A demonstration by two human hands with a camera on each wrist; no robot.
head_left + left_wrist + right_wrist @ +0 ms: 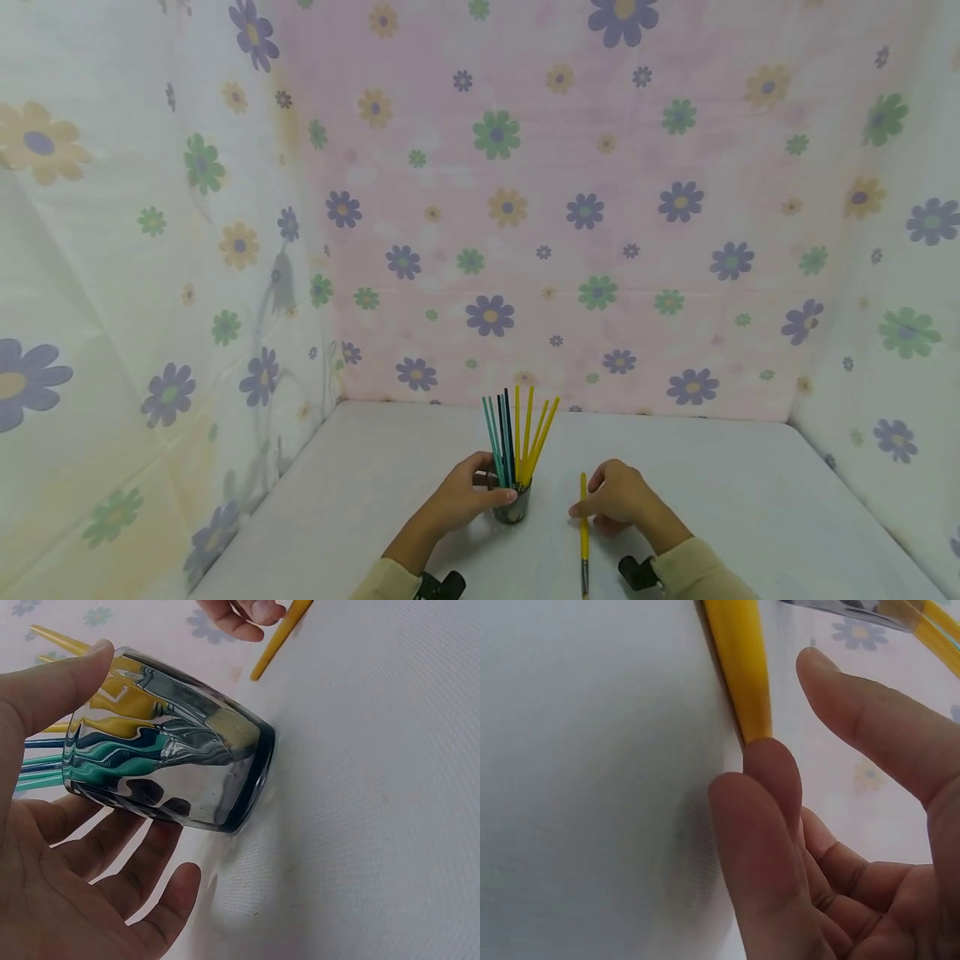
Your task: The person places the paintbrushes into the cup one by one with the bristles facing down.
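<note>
A clear glass [512,510] stands on the white table, holding several paintbrushes [534,442] with yellow, teal and dark blue handles pointing up. Through its wall in the left wrist view show metal ferrules and pale bristles [234,731]. My left hand [471,498] grips the glass from the left, thumb near the rim and fingers around the far side. To the right lies a single yellow paintbrush [584,533], its ferrule toward me. My right hand [624,498] is over its handle, fingertips [772,769] right at the yellow wood, the digits spread apart.
The white table [712,475] ends at a flowered cloth backdrop [540,167] behind, with cloth side walls [97,275] to left and right. Small black cameras [637,572] are strapped at both wrists, below light sleeves [697,567].
</note>
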